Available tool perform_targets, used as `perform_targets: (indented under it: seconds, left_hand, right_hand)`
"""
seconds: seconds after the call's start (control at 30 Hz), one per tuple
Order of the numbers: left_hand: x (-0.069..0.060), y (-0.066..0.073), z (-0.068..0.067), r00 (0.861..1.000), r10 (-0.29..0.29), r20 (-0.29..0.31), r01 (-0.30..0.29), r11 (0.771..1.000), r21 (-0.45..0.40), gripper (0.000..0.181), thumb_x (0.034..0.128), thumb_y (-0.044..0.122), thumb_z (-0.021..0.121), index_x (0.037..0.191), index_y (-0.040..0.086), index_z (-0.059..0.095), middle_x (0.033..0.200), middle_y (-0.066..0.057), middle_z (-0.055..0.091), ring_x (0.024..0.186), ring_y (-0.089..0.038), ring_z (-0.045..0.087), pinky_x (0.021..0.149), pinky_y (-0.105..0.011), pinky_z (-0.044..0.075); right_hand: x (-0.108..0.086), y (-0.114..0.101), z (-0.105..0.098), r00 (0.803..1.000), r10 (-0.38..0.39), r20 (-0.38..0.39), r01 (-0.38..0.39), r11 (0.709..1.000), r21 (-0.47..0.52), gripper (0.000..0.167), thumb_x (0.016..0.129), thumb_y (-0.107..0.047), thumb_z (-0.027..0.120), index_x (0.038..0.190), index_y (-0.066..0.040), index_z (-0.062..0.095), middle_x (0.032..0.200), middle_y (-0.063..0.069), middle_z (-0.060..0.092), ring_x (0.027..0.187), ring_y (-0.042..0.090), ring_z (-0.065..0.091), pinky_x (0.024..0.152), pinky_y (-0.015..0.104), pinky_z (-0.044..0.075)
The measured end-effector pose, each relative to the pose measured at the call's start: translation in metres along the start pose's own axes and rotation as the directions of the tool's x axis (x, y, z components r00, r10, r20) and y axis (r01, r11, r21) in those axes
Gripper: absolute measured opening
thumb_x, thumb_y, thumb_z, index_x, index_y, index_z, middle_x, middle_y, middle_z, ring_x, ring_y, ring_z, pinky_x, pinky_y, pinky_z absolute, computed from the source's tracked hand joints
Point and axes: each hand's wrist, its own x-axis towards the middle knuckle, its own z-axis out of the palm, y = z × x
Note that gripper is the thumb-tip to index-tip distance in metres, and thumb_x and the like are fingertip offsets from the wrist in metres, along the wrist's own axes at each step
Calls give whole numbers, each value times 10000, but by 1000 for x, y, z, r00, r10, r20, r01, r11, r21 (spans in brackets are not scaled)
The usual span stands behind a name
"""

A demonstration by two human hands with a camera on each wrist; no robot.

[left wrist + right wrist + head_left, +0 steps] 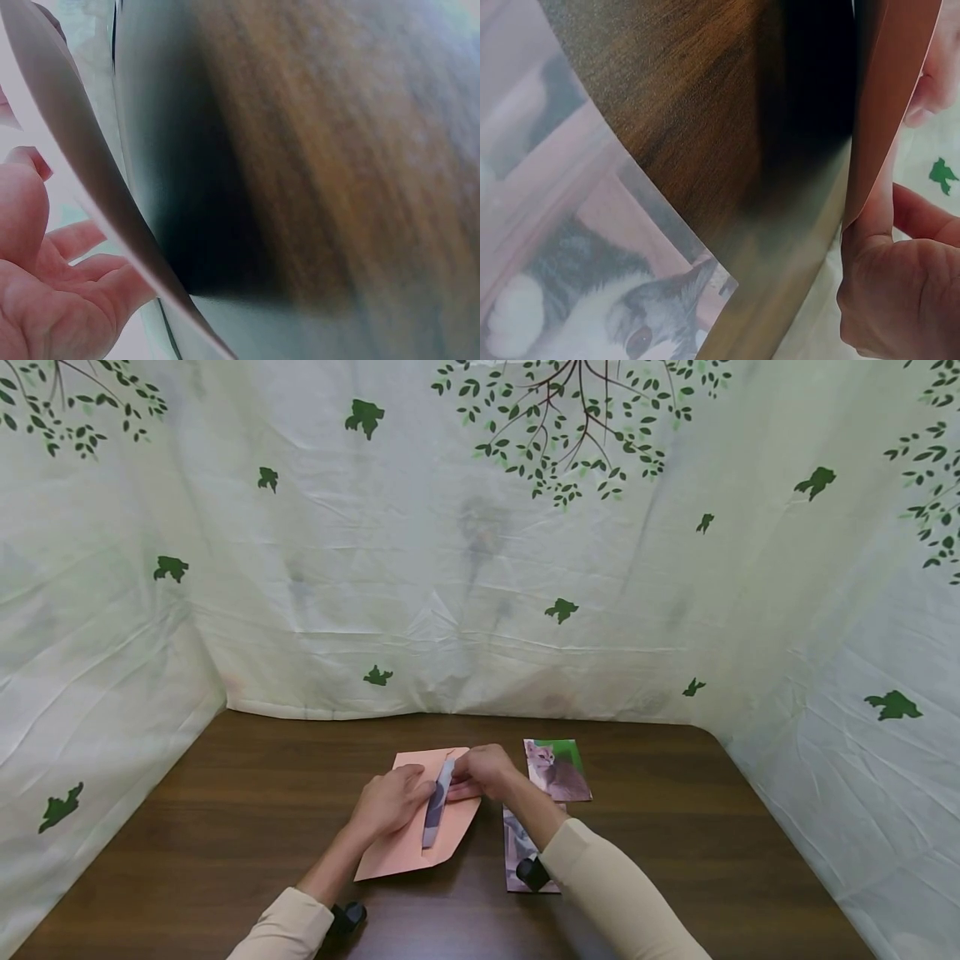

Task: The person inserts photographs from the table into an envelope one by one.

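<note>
A salmon-pink paper envelope (401,853) was held a little above the table, near its middle, tilted, with a dark shadow under its edge in both wrist views. Along its opening showed a narrow strip of a grey-violet print (435,817), the rest of which lay hidden inside. The left hand (392,802) gripped the envelope from its left side, fingers bent and close together, the thumb pointing toward the strip. The right hand (486,772) held the envelope's right side at the opening, its fingers curled in narrowly beside the strip; whether they also pinched the print, I could not tell.

To the right of the envelope lay two cat photos. The farther photo (561,777) had a green corner; the nearer photo (516,860), showing a grey-and-white cat, was partly covered by the right forearm. Each wrist carried a small black camera (350,917), just below a cream sleeve (285,931). Everything rested on or was above a dark brown wood-grain table (675,843). Behind and at both sides hung a whitish cloth (315,585), printed with green leaves and slender leafy branches.
</note>
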Motion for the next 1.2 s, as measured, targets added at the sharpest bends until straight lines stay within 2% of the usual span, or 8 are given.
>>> perform_targets:
  seconds: [0.57,1.2]
  left_hand:
    - [-1,1,0,1000,6,-11,-6,1000,8,479,980,343,560,1326,23,642,1309,-206,672,1206,-464,615,990,-571,478]
    - [0,1,0,1000,-1,-1,1,1000,9,483,983,349,550,1330,25,641,1313,-206,670,1209,-457,615,993,-568,478]
  right_hand:
    - [1,3,6,999,-3,-38,3,1000,17,148,919,72,517,1032,127,596,786,155,636,577,219,698,644,361,620]
    - [3,5,7,999,6,-42,-4,1000,28,123,912,68,531,1011,89,601,748,146,634,574,228,702,640,373,619]
